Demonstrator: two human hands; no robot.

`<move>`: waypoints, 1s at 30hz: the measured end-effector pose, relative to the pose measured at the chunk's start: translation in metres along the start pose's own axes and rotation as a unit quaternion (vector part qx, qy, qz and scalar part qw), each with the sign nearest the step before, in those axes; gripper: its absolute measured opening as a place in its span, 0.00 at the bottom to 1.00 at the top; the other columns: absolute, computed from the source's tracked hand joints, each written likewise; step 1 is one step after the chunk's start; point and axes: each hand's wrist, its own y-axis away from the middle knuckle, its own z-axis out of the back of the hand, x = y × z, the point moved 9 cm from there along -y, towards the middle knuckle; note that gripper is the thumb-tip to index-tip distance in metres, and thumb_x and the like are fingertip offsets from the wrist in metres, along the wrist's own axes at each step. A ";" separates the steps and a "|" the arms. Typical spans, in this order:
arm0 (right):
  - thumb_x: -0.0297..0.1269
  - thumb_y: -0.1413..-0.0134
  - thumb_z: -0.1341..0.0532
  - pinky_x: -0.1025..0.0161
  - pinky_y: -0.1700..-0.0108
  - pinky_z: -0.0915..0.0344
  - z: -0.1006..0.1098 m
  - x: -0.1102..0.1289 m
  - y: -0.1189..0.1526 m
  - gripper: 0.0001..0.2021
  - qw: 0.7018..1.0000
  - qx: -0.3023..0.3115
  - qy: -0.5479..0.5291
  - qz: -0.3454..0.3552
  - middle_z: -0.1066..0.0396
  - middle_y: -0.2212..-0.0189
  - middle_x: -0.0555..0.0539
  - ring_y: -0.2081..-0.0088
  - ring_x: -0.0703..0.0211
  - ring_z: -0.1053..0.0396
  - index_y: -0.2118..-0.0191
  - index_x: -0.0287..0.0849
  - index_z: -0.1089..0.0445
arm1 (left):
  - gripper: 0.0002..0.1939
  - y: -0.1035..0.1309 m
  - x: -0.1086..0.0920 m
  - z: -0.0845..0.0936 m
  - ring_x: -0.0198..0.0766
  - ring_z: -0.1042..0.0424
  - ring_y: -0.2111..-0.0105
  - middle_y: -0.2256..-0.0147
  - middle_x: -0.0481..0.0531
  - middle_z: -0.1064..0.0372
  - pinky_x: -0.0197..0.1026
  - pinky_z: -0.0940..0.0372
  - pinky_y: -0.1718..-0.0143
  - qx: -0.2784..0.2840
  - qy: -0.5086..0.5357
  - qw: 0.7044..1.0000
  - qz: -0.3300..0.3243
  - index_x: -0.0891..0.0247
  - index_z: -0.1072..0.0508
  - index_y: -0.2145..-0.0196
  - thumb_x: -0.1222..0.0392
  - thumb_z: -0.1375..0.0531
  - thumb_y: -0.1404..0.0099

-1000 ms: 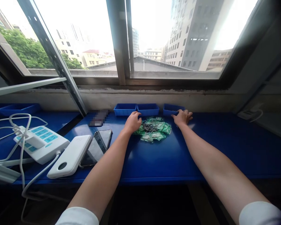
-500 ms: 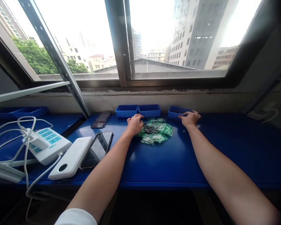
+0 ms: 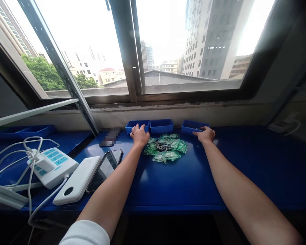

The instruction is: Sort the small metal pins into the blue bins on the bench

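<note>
The blue tabletop (image 3: 178,185) is running beneath the window (image 3: 165,44), bearing green packets (image 3: 170,155). The left hand (image 3: 141,136), fingers spread, is now hovering by the left bin (image 3: 129,129); the right hand (image 3: 206,134) is still gripping the right bin (image 3: 188,130).

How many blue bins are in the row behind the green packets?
3. The left bin is partly covered by the left hand; the middle bin sits close beside it; the right bin stands apart, its right end in the right hand.
</note>
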 end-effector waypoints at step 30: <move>0.39 0.69 0.30 0.54 0.54 0.35 0.003 0.002 -0.004 0.14 0.983 -0.027 -0.181 -0.002 0.29 0.67 0.40 0.61 0.48 0.32 0.70 0.39 0.24 | 0.22 -0.045 -0.030 -0.034 0.56 0.48 0.41 0.40 0.60 0.46 0.60 0.52 0.45 0.037 0.006 0.995 -0.098 0.56 0.30 0.49 0.51 0.44 0.40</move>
